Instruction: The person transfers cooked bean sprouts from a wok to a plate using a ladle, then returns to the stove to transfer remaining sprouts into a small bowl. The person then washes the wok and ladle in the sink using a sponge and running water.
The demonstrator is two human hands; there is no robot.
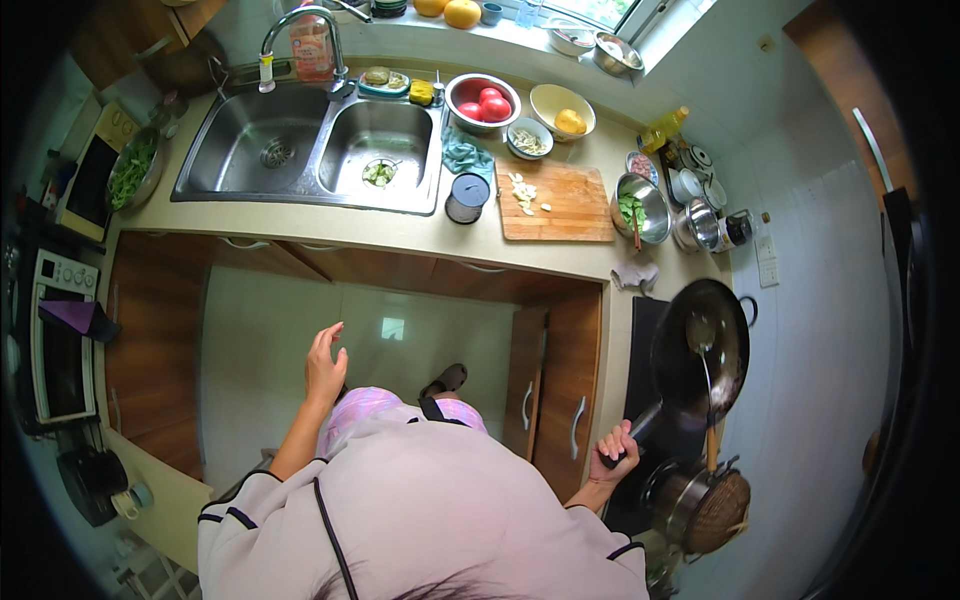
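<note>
My right hand [618, 453] grips the dark handle of a wok [675, 352] over the black cooktop [643, 330] on the right. Inside the wok rests a metal spatula [707, 371], its wooden handle reaching over the rim toward me. A steel pot [675, 495] stands close by, with a woven brown basket-like thing [724, 510] at its side. Over the floor at left, my left hand [326, 369] is raised with nothing in it, thumb apart from the loosely bent fingers.
Chopped pale pieces lie on a wooden cutting board [559, 214]. Beside it stand a steel bowl with greens [656, 206] and a dark-lidded jar [469, 199]. A double sink [262, 120] fills the back left. A cabinet door [525, 375] stands ajar below the right counter.
</note>
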